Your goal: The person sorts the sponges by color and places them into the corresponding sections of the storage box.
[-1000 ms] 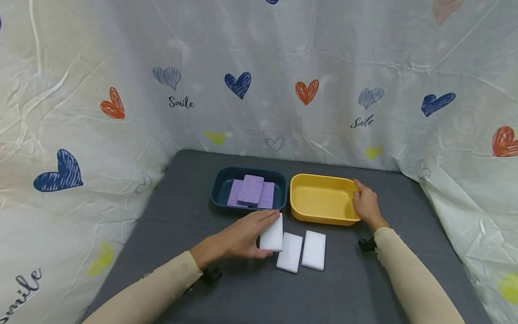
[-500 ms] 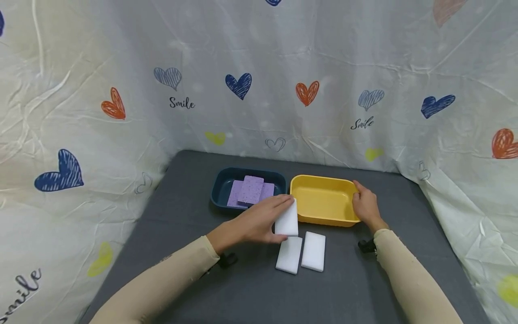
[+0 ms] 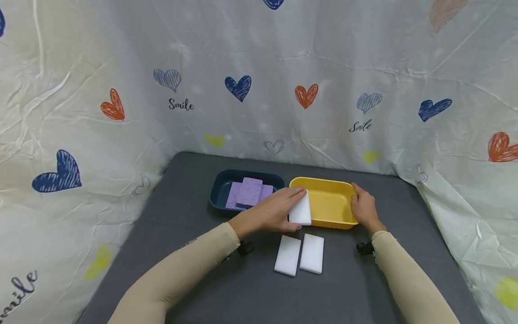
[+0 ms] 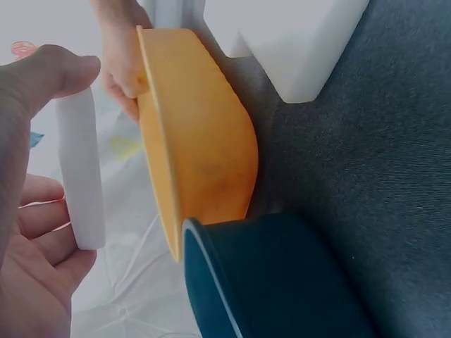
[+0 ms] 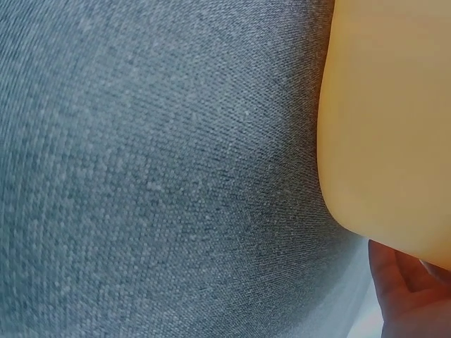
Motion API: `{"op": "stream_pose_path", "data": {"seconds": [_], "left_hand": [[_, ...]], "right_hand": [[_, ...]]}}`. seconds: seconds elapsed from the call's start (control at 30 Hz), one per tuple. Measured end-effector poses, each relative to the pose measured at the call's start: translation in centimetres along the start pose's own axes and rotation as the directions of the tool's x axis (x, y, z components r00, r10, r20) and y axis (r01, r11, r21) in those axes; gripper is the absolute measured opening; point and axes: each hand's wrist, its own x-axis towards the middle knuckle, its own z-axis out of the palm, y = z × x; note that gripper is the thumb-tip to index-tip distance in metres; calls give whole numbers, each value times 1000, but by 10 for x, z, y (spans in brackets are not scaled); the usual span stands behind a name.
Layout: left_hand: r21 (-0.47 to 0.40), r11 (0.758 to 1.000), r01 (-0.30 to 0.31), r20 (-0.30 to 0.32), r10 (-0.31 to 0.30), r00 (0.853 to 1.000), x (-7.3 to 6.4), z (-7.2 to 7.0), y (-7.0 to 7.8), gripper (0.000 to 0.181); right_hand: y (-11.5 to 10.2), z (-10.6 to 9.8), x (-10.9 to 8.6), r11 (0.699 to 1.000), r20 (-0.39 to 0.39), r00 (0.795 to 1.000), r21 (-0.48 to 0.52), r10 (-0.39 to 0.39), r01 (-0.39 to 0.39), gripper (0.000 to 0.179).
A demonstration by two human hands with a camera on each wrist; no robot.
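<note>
Between the thumb and fingers of my left hand point(image 3: 277, 210), a white sponge block point(image 3: 301, 211) is held up at the near left edge of the yellow container point(image 3: 333, 202). The left wrist view shows the same sponge point(image 4: 81, 169) pinched by its ends, thumb above and fingers below. My right hand point(image 3: 364, 207) holds the yellow container's right rim; in the right wrist view its fingers point(image 5: 394, 282) are partly hidden behind the yellow wall point(image 5: 394, 134). Two more white sponges, one on the left point(image 3: 288, 255) and one on the right point(image 3: 312, 254), lie flat side by side in front.
A dark blue container point(image 3: 217, 191) stands left of the yellow one, with several purple sponges point(image 3: 248, 192) stacked inside. The dark grey tabletop point(image 3: 226, 288) ends at a white curtain point(image 3: 267, 54) printed with hearts.
My left hand has carried its white sponge rightward and away from me, from in front of the blue container to the yellow container's edge. The right hand has kept its hold on the rim.
</note>
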Motion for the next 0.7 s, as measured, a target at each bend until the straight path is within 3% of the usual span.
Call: {"op": "stream_pose_path", "data": {"seconds": [0.2,0.37,0.7], "left_hand": [[73,997,-38,-4,38,999,26,10,-4,98],[102,995,-21,18,19,1000,48,17,-1,96],[69,998,15,59,-19,998,85,36,0,96]], "right_hand": [[1,-2,0,1000,17,1000,2,5,-5,57],[2,-2,-1,1000,5,1000,-4,2,-2,57],[2,1,3,1000,-2,1000,-6,14,-14,57]]}}
